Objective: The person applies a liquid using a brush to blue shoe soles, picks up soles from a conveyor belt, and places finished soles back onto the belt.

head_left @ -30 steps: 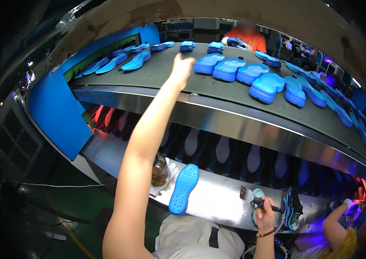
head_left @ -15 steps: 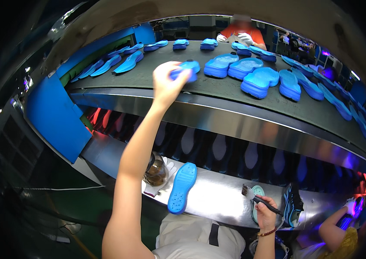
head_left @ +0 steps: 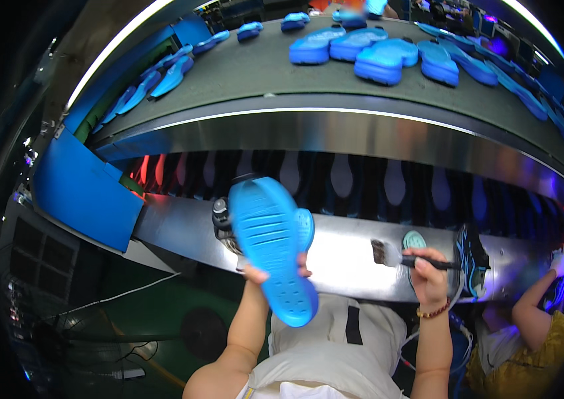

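My left hand (head_left: 255, 274) grips a blue shoe sole (head_left: 270, 249) by its edges, tilted up over the bench with its slotted, dimpled face showing. Behind it, a second blue sole (head_left: 306, 229) is mostly hidden on the shiny metal bench (head_left: 355, 266). My right hand (head_left: 429, 269) is closed around the black handle of a flat brush (head_left: 395, 255), whose dark bristles point left, apart from the sole. Just beyond that hand lies a mint-green insole (head_left: 414, 241). To its right is a black shoe with blue trim (head_left: 471, 259).
Across the far side runs a dark conveyor belt (head_left: 229, 73) with several blue soles (head_left: 386, 61). Its metal edge (head_left: 275, 130) rises behind the bench. A black-topped container (head_left: 222, 216) is partly hidden by the held sole. At right, a co-worker's gloved hand (head_left: 560, 263) is close to the bench.
My left hand has come down from the belt to the bench with the blue sole, now turned to show its slotted face. The brush stays in my right hand; the view has tipped downward.
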The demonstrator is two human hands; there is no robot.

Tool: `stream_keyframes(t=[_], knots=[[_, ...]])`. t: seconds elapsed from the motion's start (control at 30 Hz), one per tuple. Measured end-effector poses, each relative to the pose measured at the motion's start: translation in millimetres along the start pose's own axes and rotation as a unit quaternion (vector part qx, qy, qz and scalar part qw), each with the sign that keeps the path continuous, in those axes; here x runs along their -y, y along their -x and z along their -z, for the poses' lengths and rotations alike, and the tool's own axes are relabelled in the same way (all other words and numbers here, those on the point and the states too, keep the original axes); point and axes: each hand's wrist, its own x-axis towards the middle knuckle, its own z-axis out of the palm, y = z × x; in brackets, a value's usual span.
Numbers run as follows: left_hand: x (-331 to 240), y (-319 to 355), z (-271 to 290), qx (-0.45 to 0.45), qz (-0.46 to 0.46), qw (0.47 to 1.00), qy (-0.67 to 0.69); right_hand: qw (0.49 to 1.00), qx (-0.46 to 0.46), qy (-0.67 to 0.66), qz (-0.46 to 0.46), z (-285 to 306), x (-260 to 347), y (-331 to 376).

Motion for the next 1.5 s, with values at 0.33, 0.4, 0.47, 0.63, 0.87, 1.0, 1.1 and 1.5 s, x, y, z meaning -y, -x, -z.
stream_keyframes(t=[0.33, 0.4, 0.47, 0.63, 0.87, 1.0, 1.1, 1.5], knots=[[104.2, -29.3, -3.5, -0.162, 0.198, 0.955, 0.151, 0.995, -0.068, 0.049, -0.053, 8.9, -42.7, -47.8], [111.2, -32.1, -7.5, -0.162, 0.193, 0.954, 0.162, 0.992, -0.080, 0.092, -0.037, 5.2, -41.4, -60.2], [119.0, -35.3, -10.8, -0.215, 0.191, 0.953, 0.098, 0.981, -0.087, 0.175, 0.003, -3.9, -39.6, -67.3], [116.3, -44.7, -7.1, -0.361, 0.169, 0.916, -0.041, 0.839, -0.013, 0.504, 0.204, -52.5, -45.8, -40.5], [76.7, -39.1, -9.9, -0.312, 0.136, 0.940, -0.033, 0.864, 0.193, 0.465, 0.017, -34.4, -20.0, 17.3], [88.4, -33.9, -19.9, -0.216, 0.202, 0.954, 0.058, 0.942, 0.083, 0.323, 0.027, -34.0, 4.8, -15.4], [99.1, -40.4, -24.0, -0.118, 0.202, 0.963, 0.132, 0.936, 0.085, 0.327, 0.101, -26.2, -3.5, -27.9], [76.3, -48.7, -33.7, -0.224, 0.136, 0.963, -0.055, 0.912, 0.254, 0.314, 0.071, -41.2, 3.0, -10.2]])
